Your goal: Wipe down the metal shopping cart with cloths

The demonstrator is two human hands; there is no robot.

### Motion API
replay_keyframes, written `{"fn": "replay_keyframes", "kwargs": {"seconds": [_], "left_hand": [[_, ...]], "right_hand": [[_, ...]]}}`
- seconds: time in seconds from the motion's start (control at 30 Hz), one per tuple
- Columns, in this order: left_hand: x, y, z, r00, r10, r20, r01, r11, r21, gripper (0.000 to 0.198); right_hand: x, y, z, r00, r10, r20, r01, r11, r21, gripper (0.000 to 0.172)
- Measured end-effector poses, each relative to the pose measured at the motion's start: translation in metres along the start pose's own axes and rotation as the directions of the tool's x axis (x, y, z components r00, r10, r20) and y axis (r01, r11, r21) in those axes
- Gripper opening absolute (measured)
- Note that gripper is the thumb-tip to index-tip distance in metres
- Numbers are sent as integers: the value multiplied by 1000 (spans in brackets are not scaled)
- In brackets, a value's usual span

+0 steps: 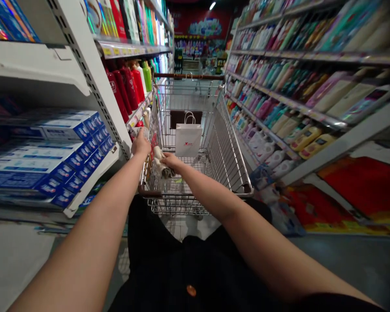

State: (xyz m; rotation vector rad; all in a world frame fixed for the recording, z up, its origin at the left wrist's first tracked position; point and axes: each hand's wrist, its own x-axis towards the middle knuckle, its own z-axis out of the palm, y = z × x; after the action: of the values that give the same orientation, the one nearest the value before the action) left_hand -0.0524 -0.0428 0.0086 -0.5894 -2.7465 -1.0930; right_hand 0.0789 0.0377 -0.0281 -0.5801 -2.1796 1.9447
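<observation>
My left hand (141, 144) reaches past the left rim of the shopping cart (233, 146), close to the lower shelf edge. Its fingers are closed around something pale and partly see-through, too small and covered to name. Over the left side of the cart, my right hand (173, 162) is closed on a crumpled off-white and dark cloth (159, 157). The cloth hangs down toward the wire basket. Farther inside the cart stands a white paper bag (188, 141) with twisted handles and a small red mark, upright and apart from both hands.
Red and green bottles (130, 89) line the left shelf. Nearer, blue-and-white boxes (68, 160) are stacked on another shelf. The right-hand shelving (286, 95) carries rows of bottles. Ahead, the aisle floor (195, 102) leads to another cart and a display.
</observation>
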Motion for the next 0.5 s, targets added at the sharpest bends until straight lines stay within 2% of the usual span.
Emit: {"fn": "replay_keyframes", "kwargs": {"seconds": [0.2, 0.37, 0.5], "left_hand": [[2, -5, 3, 1000, 13, -10, -14, 997, -74, 62], [3, -8, 4, 999, 34, 4, -33, 992, -122, 60], [2, -6, 3, 1000, 7, 20, -4, 992, -126, 60]], "right_hand": [[12, 5, -5, 997, 68, -46, -62, 991, 117, 46], [18, 13, -8, 995, 78, -56, -72, 991, 112, 43], [25, 19, -5, 996, 83, -44, -77, 990, 115, 42]]}}
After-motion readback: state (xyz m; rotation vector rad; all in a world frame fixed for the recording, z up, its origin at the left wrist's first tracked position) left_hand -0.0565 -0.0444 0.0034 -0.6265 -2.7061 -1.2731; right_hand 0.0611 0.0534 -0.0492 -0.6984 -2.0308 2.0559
